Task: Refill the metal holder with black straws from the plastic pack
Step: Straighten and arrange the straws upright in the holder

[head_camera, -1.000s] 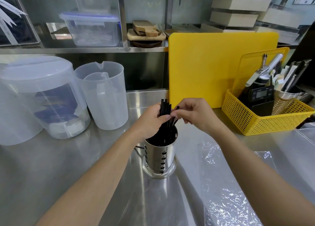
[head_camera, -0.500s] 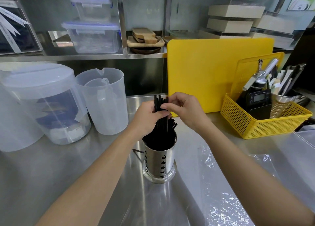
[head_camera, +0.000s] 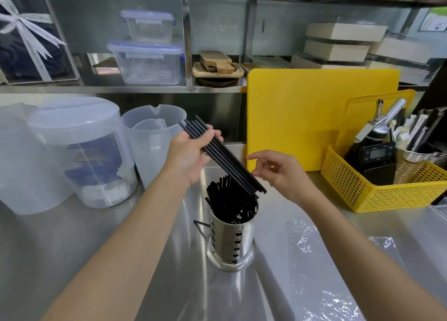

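A perforated metal holder (head_camera: 232, 243) stands on the steel counter, with black straws fanned inside it. My left hand (head_camera: 191, 153) grips a flat bundle of several black straws (head_camera: 225, 158), held slanted above the holder, lower ends just over its rim. My right hand (head_camera: 280, 173) hovers to the right of the bundle's lower end, fingers apart, fingertips close to the straws. The clear plastic pack (head_camera: 321, 272) lies flat and crinkled on the counter to the right of the holder.
Two translucent plastic jugs (head_camera: 152, 141) and a lidded container (head_camera: 79, 151) stand at the left. A yellow cutting board (head_camera: 314, 117) leans at the back. A yellow basket (head_camera: 387, 190) with tools and a scale sits at the right. Shelves run above.
My left hand has lifted a bundle of straws up out of the holder and tilted it. My right hand has let go and moved slightly right.
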`<state>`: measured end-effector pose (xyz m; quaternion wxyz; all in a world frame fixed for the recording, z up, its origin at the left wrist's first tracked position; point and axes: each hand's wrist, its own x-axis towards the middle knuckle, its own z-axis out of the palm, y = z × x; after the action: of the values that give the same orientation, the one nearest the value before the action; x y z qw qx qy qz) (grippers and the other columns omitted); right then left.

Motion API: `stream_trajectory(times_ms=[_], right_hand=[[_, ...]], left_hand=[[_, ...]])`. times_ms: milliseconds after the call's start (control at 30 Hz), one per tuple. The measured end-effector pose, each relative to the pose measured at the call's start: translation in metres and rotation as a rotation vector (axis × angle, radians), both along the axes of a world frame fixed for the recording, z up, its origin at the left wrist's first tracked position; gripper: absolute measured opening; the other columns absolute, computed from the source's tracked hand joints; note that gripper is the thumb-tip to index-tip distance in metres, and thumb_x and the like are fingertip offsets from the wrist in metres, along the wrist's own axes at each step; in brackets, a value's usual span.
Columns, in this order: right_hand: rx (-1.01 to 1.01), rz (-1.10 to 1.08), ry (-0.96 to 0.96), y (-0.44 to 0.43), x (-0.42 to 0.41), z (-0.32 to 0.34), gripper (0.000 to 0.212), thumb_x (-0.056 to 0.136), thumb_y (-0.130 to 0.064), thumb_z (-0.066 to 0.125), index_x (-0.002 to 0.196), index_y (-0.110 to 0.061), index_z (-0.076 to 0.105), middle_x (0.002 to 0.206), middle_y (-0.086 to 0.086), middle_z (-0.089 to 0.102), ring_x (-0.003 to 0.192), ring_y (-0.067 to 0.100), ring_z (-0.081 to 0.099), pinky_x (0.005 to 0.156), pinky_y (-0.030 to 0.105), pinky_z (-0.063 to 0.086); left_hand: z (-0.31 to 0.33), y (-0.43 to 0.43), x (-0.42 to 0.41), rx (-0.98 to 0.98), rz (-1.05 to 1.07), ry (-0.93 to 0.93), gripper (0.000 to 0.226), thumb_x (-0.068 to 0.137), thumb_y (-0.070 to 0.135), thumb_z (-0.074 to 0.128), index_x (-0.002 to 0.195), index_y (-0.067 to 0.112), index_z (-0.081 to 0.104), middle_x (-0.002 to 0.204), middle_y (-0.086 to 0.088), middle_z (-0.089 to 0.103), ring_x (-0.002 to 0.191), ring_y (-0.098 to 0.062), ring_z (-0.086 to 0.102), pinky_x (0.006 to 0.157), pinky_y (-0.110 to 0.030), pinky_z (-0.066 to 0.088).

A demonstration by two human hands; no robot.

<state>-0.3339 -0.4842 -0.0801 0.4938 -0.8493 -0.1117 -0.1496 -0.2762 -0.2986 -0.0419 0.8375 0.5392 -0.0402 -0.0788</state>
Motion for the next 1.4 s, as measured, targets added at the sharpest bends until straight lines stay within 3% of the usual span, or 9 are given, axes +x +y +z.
stream_trajectory(times_ms=[267, 467, 567, 733, 867, 967, 1100, 1267, 1400], right_hand=[[0.467, 0.125, 0.001, -0.020, -0.004, 0.017, 0.048, 0.083, 0.016, 0.049, 0.096, -0.025, 0.071, 0.070, -0.005, 0.066, 0.047, 0.012, 0.049, 0.043, 0.022, 0.040], [0.381, 0.226, 0.277, -0.013, -0.010, 0.013, 0.060, 0.058, -0.001, 0.075, 0.109, -0.025, 0.056, 0.063, -0.001, 0.057, 0.048, 0.013, 0.045, 0.038, 0.023, 0.032], [0.342, 0.222, 0.222, 0.005, -0.010, 0.018, 0.070, 0.059, -0.004, 0.080, 0.121, -0.023, 0.053, 0.068, -0.009, 0.058, 0.056, 0.003, 0.049, 0.044, 0.018, 0.034], [0.309, -0.034, -0.115, 0.028, -0.008, 0.027, 0.005, 0.081, -0.019, 0.067, 0.085, -0.021, 0.066, 0.074, -0.012, 0.066, 0.077, 0.008, 0.063, 0.075, 0.028, 0.052], [0.352, -0.192, -0.197, 0.026, -0.009, 0.033, 0.023, 0.088, -0.012, 0.058, 0.072, 0.002, 0.064, 0.056, -0.001, 0.052, 0.053, 0.003, 0.046, 0.054, 0.015, 0.037], [0.329, -0.188, -0.170, 0.017, -0.010, 0.038, 0.027, 0.089, -0.009, 0.055, 0.072, 0.010, 0.062, 0.042, -0.014, 0.047, 0.044, 0.000, 0.043, 0.049, 0.008, 0.032], [0.201, -0.130, -0.062, 0.012, -0.013, 0.039, 0.029, 0.089, -0.010, 0.055, 0.069, 0.011, 0.059, 0.044, -0.011, 0.042, 0.046, 0.003, 0.037, 0.048, 0.010, 0.030], [-0.133, -0.038, 0.199, 0.025, -0.009, 0.022, 0.032, 0.084, -0.017, 0.059, 0.067, 0.009, 0.050, 0.059, 0.009, 0.038, 0.055, 0.016, 0.034, 0.053, 0.030, 0.026], [-0.249, 0.012, 0.249, 0.031, -0.006, 0.010, 0.017, 0.082, -0.015, 0.061, 0.069, -0.006, 0.054, 0.060, 0.003, 0.049, 0.057, 0.016, 0.044, 0.051, 0.029, 0.034]], left_hand=[[-0.002, 0.016, 0.009, -0.377, -0.024, 0.331, 0.014, 0.091, 0.003, 0.051, 0.103, -0.001, 0.054, 0.091, -0.011, 0.063, 0.089, -0.020, 0.064, 0.066, -0.031, 0.060], [-0.008, 0.006, 0.004, -0.556, -0.030, 0.469, 0.015, 0.089, -0.001, 0.052, 0.104, 0.000, 0.052, 0.081, -0.015, 0.066, 0.076, -0.023, 0.069, 0.055, -0.033, 0.060], [-0.013, -0.011, -0.005, -0.547, -0.055, 0.542, 0.005, 0.090, 0.001, 0.051, 0.090, -0.002, 0.054, 0.081, -0.014, 0.065, 0.082, -0.022, 0.067, 0.071, -0.032, 0.056], [-0.022, -0.028, -0.019, -0.452, -0.103, 0.612, 0.010, 0.090, 0.002, 0.052, 0.095, -0.006, 0.056, 0.089, -0.019, 0.063, 0.087, -0.027, 0.065, 0.084, -0.033, 0.050], [-0.024, -0.023, -0.023, -0.341, -0.023, 0.615, 0.013, 0.088, 0.003, 0.056, 0.099, -0.004, 0.054, 0.098, -0.022, 0.058, 0.091, -0.028, 0.062, 0.093, -0.033, 0.050], [-0.023, -0.016, -0.021, -0.087, 0.157, 0.486, 0.035, 0.087, 0.010, 0.056, 0.122, 0.006, 0.049, 0.110, -0.010, 0.049, 0.107, -0.020, 0.050, 0.101, -0.027, 0.038], [-0.012, -0.014, -0.029, 0.312, 0.273, 0.068, 0.028, 0.088, 0.016, 0.055, 0.116, 0.016, 0.057, 0.109, 0.005, 0.055, 0.104, -0.011, 0.048, 0.085, -0.022, 0.034], [-0.010, -0.013, -0.042, 0.460, 0.024, -0.440, 0.014, 0.084, 0.026, 0.062, 0.098, 0.024, 0.064, 0.092, 0.007, 0.061, 0.085, 0.000, 0.055, 0.073, -0.007, 0.043], [-0.022, -0.012, -0.043, 0.733, -0.189, -0.576, 0.028, 0.074, 0.040, 0.069, 0.101, 0.034, 0.062, 0.093, 0.004, 0.051, 0.074, -0.008, 0.047, 0.071, -0.014, 0.040]])
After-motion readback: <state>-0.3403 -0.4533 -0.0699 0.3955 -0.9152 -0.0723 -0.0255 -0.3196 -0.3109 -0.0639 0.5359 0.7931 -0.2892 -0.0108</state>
